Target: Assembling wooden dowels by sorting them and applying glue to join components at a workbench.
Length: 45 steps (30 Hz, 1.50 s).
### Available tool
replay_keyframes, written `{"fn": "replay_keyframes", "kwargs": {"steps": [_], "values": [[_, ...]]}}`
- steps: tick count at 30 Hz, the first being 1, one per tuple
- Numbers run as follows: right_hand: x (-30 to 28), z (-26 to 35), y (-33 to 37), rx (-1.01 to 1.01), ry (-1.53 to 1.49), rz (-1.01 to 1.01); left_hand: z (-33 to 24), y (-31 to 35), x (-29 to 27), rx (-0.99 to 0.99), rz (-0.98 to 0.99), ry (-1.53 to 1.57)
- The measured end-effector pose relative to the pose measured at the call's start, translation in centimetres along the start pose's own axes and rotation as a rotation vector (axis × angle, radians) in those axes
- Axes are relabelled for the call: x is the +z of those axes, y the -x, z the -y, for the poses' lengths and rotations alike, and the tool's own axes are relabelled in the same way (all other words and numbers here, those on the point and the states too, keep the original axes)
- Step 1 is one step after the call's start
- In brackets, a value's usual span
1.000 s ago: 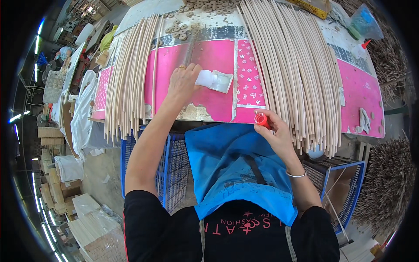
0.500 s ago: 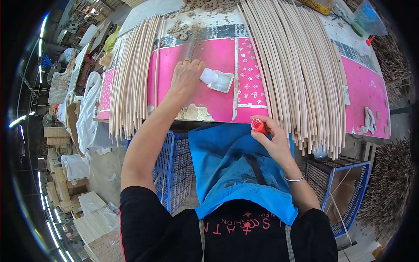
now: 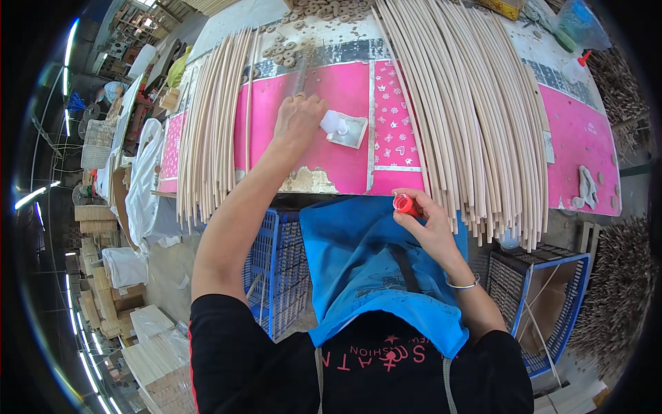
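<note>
My left hand (image 3: 298,124) is closed around a white plastic bottle (image 3: 329,122), tipped over on its side above the pink table covering. The bottle's mouth end points right, over a small square pale dish (image 3: 350,132). Most of the bottle is hidden by my fingers. At the table's front edge, above my blue apron (image 3: 365,241), my right hand (image 3: 431,221) pinches a red cap (image 3: 405,204) with its hollow side facing up and left. A narrow grey strip (image 3: 302,76) runs away from beyond my left knuckles.
Bundles of thin wooden rods lie to the left (image 3: 219,124) and right (image 3: 476,131), overhanging the front edge. Small round wooden rings (image 3: 286,52) are scattered at the back. A red-tipped white bottle (image 3: 574,69) and a glove (image 3: 587,188) are far right. Blue crates (image 3: 276,269) stand below.
The red cap in my right hand has turned and shifted slightly left. My left hand has moved a little to the right with the bottle, still tipped over the dish.
</note>
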State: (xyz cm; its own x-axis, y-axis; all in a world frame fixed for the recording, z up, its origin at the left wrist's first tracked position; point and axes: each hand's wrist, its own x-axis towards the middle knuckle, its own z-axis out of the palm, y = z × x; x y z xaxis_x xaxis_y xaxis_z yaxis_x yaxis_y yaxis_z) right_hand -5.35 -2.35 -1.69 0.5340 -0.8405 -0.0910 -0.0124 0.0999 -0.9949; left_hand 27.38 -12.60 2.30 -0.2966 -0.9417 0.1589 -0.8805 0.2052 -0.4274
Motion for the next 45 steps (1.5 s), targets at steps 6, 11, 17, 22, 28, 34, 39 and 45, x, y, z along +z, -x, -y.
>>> {"fn": "replay_keyframes", "kwargs": {"steps": [6,11,17,22,28,34,39,45], "values": [[0.2,-0.6,0.1,-0.007,-0.027,0.002,-0.1,0.1,0.0,0.016,-0.056,0.009],[0.0,-0.9,0.1,-0.009,-0.024,-0.001,-0.2,-0.3,-0.5,0.01,-0.022,0.036],[0.0,-1.1,0.0,-0.008,-0.023,0.008,-0.2,-0.2,-0.8,0.007,0.001,0.035],[0.1,-1.2,0.1,0.005,-0.007,0.007,-0.2,0.2,-0.9,-0.005,0.002,0.062],[0.3,-1.1,0.1,-0.007,-0.006,0.019,-0.3,1.5,-1.0,-0.086,-0.023,0.21],[0.6,-1.6,0.0,0.013,-0.016,0.013,-0.3,2.9,0.0,-0.272,0.077,0.392],[1.0,-2.1,-0.2,0.035,-0.03,0.02,-0.2,4.0,0.4,-0.416,0.114,0.691],[1.5,-1.9,-0.5,0.036,-0.009,0.033,0.6,4.5,1.4,-0.514,0.153,0.981]]}}
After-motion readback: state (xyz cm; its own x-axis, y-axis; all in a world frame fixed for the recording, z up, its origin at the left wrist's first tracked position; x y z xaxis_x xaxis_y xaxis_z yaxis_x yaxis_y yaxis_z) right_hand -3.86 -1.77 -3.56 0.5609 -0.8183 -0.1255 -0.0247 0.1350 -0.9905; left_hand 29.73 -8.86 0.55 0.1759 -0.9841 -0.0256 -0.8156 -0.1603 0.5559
